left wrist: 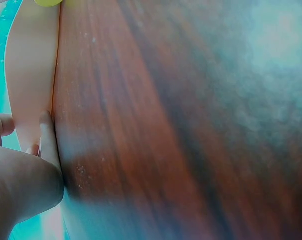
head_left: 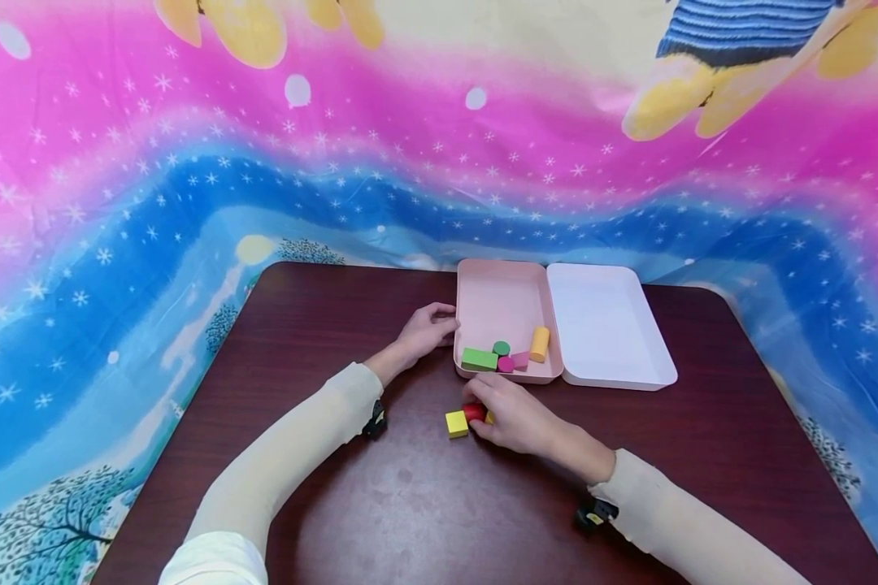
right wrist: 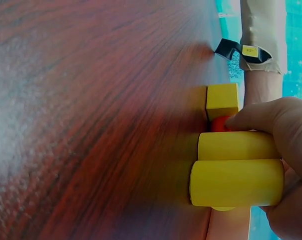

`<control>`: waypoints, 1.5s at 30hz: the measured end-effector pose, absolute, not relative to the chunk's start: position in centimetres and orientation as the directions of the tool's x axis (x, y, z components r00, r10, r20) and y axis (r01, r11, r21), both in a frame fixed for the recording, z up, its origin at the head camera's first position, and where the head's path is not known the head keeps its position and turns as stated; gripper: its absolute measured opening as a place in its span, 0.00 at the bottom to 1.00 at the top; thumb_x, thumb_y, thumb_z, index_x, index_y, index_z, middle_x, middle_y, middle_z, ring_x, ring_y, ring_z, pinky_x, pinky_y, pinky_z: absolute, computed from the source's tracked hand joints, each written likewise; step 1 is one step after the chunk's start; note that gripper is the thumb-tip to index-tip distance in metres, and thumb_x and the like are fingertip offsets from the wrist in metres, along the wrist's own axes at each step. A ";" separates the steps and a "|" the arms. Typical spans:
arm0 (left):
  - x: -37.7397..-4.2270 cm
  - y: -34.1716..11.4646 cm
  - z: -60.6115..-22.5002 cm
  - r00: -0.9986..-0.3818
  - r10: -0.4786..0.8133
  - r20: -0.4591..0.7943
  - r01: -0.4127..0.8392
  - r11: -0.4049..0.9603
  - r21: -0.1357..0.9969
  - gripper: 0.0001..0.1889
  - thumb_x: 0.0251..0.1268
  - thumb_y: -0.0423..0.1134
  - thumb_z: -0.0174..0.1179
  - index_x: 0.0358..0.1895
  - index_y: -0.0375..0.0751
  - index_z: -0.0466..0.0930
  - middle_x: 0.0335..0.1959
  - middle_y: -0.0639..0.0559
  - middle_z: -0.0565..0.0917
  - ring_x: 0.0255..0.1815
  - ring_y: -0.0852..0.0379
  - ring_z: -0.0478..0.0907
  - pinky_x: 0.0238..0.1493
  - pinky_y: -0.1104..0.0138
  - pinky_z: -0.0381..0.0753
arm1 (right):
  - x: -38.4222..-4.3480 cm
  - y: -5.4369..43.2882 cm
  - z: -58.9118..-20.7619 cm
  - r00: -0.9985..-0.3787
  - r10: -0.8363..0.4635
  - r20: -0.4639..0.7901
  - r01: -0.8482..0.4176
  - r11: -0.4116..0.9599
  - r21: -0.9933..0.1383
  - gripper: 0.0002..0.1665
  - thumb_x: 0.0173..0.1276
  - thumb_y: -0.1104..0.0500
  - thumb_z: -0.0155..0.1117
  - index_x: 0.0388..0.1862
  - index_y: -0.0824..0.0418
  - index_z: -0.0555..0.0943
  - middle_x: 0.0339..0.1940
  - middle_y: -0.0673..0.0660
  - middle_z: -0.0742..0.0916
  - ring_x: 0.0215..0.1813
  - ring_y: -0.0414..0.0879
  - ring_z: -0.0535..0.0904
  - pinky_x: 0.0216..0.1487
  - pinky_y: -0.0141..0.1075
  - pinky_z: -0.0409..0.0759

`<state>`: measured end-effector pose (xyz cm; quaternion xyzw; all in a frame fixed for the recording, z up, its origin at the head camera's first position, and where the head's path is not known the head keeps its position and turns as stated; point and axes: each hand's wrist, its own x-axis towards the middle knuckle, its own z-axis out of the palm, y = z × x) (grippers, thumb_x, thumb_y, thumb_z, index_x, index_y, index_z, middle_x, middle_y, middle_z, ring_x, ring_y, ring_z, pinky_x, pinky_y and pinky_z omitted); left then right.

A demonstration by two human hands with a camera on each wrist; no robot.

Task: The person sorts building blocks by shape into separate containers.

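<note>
My left hand point(head_left: 426, 331) is at the left wall of the pink box point(head_left: 505, 284). In the left wrist view its fingers point(left wrist: 49, 142) touch that wall point(left wrist: 31, 75), one low on the outside. My right hand point(head_left: 515, 413) is low over the table in front of the box, its thumb and fingers around a red block point(head_left: 473, 412). A yellow cube point(head_left: 457, 423) sits just left of the red block. Two yellow rounded blocks, a nearer one point(right wrist: 238, 183) and a farther one point(right wrist: 238, 145), stand side by side under the right hand, mostly hidden from the head view.
In the pink box lie a green rectangular block point(head_left: 479, 359), a green round block point(head_left: 501, 348), a magenta round block point(head_left: 506, 364), a pink block point(head_left: 520, 360) and an orange cylinder point(head_left: 539, 344). A white lid point(head_left: 607, 325) lies right beside it. A patterned cloth point(head_left: 410, 162) hangs behind the table.
</note>
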<state>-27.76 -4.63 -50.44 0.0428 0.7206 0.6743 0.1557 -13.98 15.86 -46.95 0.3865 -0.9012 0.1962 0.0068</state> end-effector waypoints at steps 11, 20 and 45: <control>-27.6 -4.5 -50.4 -0.947 0.273 -0.169 -0.149 0.093 0.984 0.23 0.79 0.36 0.60 0.72 0.33 0.72 0.64 0.38 0.83 0.62 0.46 0.84 0.57 0.57 0.88 | -14.0 15.8 -47.1 -0.671 -0.716 0.195 -0.737 0.614 -0.280 0.18 0.60 0.60 0.82 0.46 0.57 0.84 0.41 0.50 0.83 0.47 0.45 0.79 0.50 0.39 0.85; -27.7 -4.5 -50.4 -0.947 0.273 -0.168 -0.150 0.086 0.985 0.23 0.80 0.35 0.60 0.72 0.32 0.72 0.64 0.37 0.83 0.63 0.45 0.83 0.57 0.57 0.88 | -13.9 15.6 -47.2 -0.667 -0.717 0.205 -0.743 0.617 -0.260 0.17 0.59 0.59 0.83 0.43 0.57 0.83 0.40 0.49 0.82 0.46 0.45 0.78 0.47 0.40 0.85; -27.7 -4.6 -50.4 -0.947 0.270 -0.171 -0.156 0.079 0.985 0.23 0.79 0.35 0.61 0.72 0.33 0.73 0.63 0.37 0.83 0.58 0.46 0.85 0.56 0.58 0.89 | -14.7 16.0 -45.4 -0.754 -0.626 0.198 -0.632 0.611 -0.476 0.21 0.60 0.60 0.84 0.50 0.56 0.83 0.44 0.48 0.86 0.45 0.45 0.82 0.49 0.37 0.88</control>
